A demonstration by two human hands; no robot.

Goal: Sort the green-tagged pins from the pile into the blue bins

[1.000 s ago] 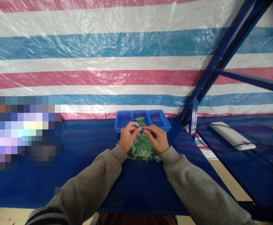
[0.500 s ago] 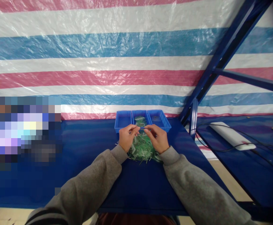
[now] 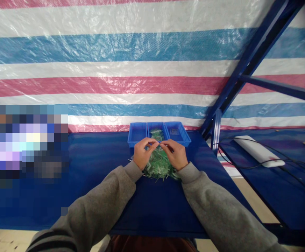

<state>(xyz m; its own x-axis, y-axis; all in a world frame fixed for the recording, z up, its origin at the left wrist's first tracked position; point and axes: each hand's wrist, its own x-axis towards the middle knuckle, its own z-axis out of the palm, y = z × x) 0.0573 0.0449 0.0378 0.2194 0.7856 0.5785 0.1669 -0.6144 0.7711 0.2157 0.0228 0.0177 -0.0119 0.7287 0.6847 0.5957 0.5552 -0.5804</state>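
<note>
My left hand (image 3: 143, 152) and my right hand (image 3: 175, 153) meet fingertip to fingertip, both closed in a pinch. Whatever they pinch is too small to make out. Under them lies a heap of thin green and clear strips (image 3: 159, 168) on the blue table (image 3: 152, 206). Just behind the hands stand blue bins in a row. The middle bin (image 3: 156, 126) holds more of the green pieces. A small clear piece (image 3: 174, 132) lies in the right bin (image 3: 186, 138). In the left bin (image 3: 137, 133) only its blue floor shows.
A white power strip (image 3: 259, 151) with black cables rests on a second blue surface to the right, past a gap. A blue metal frame (image 3: 236, 80) slants up there. Striped plastic sheeting (image 3: 115, 84) hangs behind. The left side is pixelated.
My fingertips have drawn closer together, and the thin bluish piece that showed between them is now hardly visible. The whole view has shifted slightly.
</note>
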